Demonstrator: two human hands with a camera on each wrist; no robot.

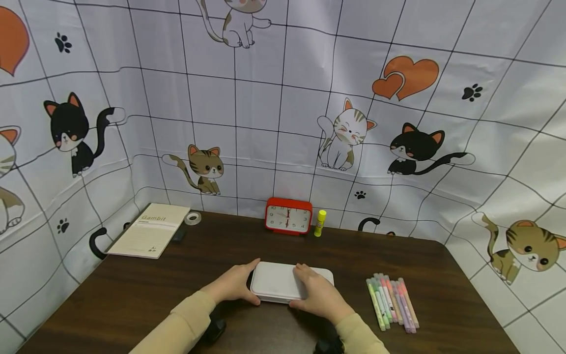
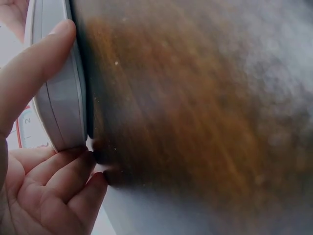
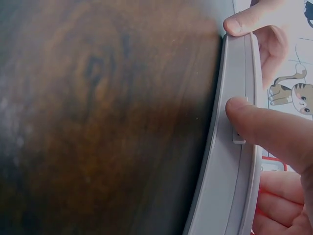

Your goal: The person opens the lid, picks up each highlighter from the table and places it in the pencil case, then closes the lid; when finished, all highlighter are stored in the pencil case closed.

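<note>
A flat white case with rounded corners lies on the dark wooden table. A seam runs along its side, and a small clasp sits on the front. My left hand grips the left end, its thumb on the front side and its fingers around the end. With my right hand I hold the front edge towards the right: the thumb is on the clasp, the fingers lie over the lid. The lid looks closed, so the inside is hidden.
Several pastel markers lie in a row on the right. At the back stand a red clock and a yellow glue stick. A notepad, a tape roll and a small dark object are back left.
</note>
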